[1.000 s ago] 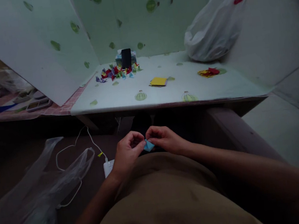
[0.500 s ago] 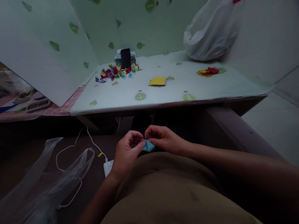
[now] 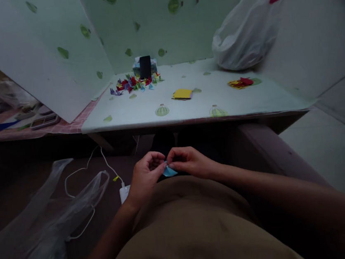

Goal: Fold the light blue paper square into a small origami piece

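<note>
Close in front of my body, a small folded piece of light blue paper [image 3: 170, 171] is pinched between both hands. My left hand [image 3: 144, 173] grips its left side with thumb and forefinger, the other fingers curled. From the right, my right hand [image 3: 190, 160] pinches the paper's upper edge, its fingertips almost touching the left ones. The fingers cover part of the paper, so its exact folded shape is hard to make out.
On the white-covered table [image 3: 133, 115] lie a heap of colourful folded paper cranes [image 3: 134, 84], a phone [image 3: 145, 67], yellow paper squares [image 3: 182, 94] and red and yellow pieces [image 3: 241, 82]. A plastic bag [image 3: 240, 42] stands behind. Left of me are a white cable [image 3: 110, 166] and a clear bag [image 3: 49, 247].
The blue paper has shifted slightly left and turned between my fingers, its lower point now less sharp. Both hands keep their pinch and have barely moved.
</note>
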A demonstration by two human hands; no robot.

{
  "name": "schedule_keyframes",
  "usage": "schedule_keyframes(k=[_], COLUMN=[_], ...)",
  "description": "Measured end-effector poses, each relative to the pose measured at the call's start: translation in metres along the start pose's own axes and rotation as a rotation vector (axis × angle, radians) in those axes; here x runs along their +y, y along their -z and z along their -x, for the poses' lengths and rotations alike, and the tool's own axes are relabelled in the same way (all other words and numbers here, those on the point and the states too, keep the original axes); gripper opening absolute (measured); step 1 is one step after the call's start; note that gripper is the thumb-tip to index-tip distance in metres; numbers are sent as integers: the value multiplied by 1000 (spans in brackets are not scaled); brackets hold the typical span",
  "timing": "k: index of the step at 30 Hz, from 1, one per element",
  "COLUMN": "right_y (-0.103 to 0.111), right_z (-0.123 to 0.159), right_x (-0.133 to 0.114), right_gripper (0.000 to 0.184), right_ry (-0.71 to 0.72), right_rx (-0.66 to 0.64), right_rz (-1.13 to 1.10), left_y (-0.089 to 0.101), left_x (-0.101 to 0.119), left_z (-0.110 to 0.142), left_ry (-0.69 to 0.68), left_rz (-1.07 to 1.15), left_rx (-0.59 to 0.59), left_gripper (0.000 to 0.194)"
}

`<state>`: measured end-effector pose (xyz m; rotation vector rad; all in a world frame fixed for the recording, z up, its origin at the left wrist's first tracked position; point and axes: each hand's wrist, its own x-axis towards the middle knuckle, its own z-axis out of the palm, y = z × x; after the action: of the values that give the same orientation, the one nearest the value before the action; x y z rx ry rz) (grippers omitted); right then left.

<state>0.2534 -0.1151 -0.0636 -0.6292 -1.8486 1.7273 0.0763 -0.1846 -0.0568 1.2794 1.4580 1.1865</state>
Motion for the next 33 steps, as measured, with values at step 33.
schedule_keyframes(k=[33], right_y=[-4], right_z=[-3], right_x=[12], right_gripper=[8], right_ry=[-31], right_rx=[127], right_rz=[203], left_y=[1], left_x=[2], left_z=[-3], left_ry=[79], left_rz=[-121], left_rx=[-34], left_gripper=[20])
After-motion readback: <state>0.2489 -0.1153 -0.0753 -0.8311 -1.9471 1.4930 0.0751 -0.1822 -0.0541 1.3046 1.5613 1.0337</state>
